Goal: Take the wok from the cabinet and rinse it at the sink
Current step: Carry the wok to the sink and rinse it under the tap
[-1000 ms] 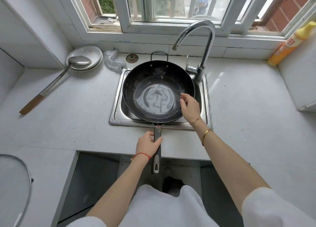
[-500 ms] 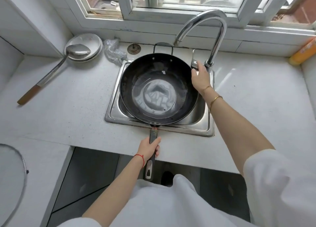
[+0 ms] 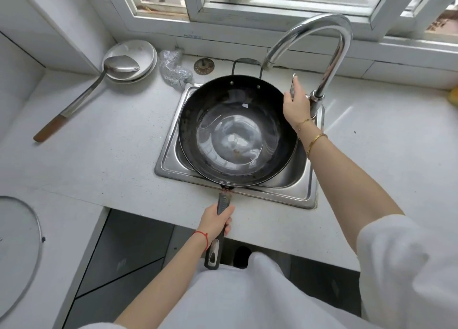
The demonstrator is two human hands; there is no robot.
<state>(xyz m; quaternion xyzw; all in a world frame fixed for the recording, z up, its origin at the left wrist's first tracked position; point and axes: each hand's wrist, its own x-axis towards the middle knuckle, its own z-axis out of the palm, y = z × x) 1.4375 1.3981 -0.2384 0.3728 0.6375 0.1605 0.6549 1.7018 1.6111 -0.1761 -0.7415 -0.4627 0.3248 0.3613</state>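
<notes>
The black wok [image 3: 238, 130] sits in the steel sink [image 3: 292, 187], with its long handle [image 3: 218, 229] reaching over the near edge of the white counter [image 3: 104, 155]. The left hand [image 3: 215, 223] is wrapped tightly around this handle. The right hand [image 3: 296, 105] is far from the left one, on the right side of the wok, with its fingers closed on the faucet lever [image 3: 293, 85]. The curved faucet [image 3: 322, 55] arches above the far rim. A ladle [image 3: 86, 95] lies on the counter at the far left, its bowl resting on a plate [image 3: 133, 60].

The wok [image 3: 238, 130] was dark glossy metal, its pooled water reflective. Sink [image 3: 295, 192] and faucet [image 3: 322, 41] were polished steel; at ten o'clock, a wooden-handled ladle [image 3: 81, 100]; the countertop [image 3: 104, 155] speckled matt white.
</notes>
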